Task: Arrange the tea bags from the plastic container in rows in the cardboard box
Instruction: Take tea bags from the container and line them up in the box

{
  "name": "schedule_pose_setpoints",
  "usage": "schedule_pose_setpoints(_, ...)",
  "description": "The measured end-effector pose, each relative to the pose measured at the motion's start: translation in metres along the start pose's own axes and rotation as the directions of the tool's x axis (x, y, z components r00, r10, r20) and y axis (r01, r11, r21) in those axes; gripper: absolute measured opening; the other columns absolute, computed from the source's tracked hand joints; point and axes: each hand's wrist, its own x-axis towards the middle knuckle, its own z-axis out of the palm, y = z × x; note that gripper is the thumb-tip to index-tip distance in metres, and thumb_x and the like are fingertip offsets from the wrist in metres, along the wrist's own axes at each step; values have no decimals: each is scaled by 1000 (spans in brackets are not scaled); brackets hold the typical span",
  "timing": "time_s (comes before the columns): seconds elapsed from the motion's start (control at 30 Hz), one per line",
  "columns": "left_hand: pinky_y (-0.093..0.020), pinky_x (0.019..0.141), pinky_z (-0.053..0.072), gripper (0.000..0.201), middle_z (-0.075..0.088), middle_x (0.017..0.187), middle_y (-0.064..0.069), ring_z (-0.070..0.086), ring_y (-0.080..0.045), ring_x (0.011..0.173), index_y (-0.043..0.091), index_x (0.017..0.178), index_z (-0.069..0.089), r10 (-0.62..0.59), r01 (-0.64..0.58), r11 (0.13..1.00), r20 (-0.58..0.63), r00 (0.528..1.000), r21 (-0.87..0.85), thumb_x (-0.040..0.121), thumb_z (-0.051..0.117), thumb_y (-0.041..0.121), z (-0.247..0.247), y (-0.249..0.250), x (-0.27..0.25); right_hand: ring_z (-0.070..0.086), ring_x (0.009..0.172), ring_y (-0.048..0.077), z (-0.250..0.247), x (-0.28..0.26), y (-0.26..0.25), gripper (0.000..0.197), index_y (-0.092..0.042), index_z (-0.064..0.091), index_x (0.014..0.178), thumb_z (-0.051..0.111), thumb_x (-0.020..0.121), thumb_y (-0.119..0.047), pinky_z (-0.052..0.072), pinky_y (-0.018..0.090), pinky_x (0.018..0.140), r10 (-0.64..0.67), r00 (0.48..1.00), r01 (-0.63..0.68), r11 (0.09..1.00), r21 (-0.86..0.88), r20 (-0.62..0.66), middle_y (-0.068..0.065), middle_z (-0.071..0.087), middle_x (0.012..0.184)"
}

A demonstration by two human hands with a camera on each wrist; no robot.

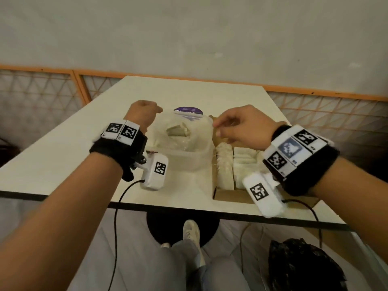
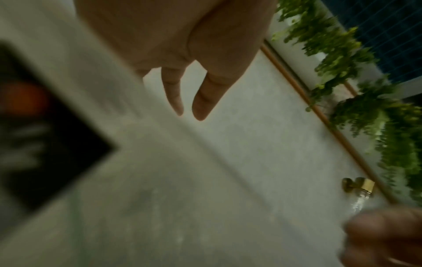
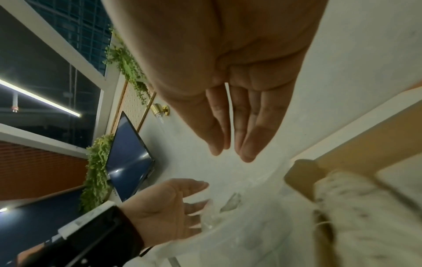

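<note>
Both hands (image 1: 241, 124) above plastic container (image 1: 189, 158)

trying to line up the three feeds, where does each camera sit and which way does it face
Head: on the head, looking down at table, plastic container, cardboard box; both forearms show.
Left wrist: under the left hand, facing the grey wall.
Right wrist: under the right hand, facing the container.
Shared: right wrist and head both see the left hand.

One plastic container (image 1: 190, 158), one cardboard box (image 1: 228, 196), two rows of tea bags (image 1: 225, 164).
</note>
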Motion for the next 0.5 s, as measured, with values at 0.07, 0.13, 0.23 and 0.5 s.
schedule_pose_setpoints(0.07, -39, 95, 43, 38, 53, 129, -10, 49, -29, 122, 10, 124, 56, -115, 108, 988, 65, 991, 108, 89, 61, 22, -3, -13, 4, 67, 78, 23, 22, 25, -10, 16, -14, 65, 95, 68, 80, -8, 57, 36, 78, 31, 999, -31, 1000, -2, 16, 5, 66, 89)
schedule_pose_setpoints(0.13, -42, 96, 46, 42, 56, 127, -6, 55, -29, 116, 13, 119, 59, -236, 217, 967, 142, 961, 136, 81, 68, 30, -5, -21, 8, 69, 84, 25, 42, 47, -18, 19, -16, 63, 97, 66, 80, -8, 56, 39, 83, 45, 999, -44, 998, -40, 26, 6, 67, 94)
schedule_pose_setpoints(0.23, -47, 96, 49, 21, 63, 118, -15, 62, -33, 106, 12, 93, 65, -257, 223, 959, 212, 943, 172, 77, 73, 22, -6, -22, 13, 63, 91, 22, 60, 67, -25, 35, -13, 57, 119, 62, 84, -10, 50, 31, 91, 34, 997, -14, 966, -258, 72, 8, 63, 116)
schedule_pose_setpoints(0.5, -46, 74, 50, 59, 58, 88, -16, 55, -32, 77, 48, 83, 55, -69, 10, 985, 334, 940, 174, 45, 61, 4, -5, -29, 18, 57, 97, 22, 75, 78, -28, 37, -15, 54, 121, 60, 86, -27, 41, 26, 76, 7, 986, 94, 802, -589, 167, 6, 60, 120)
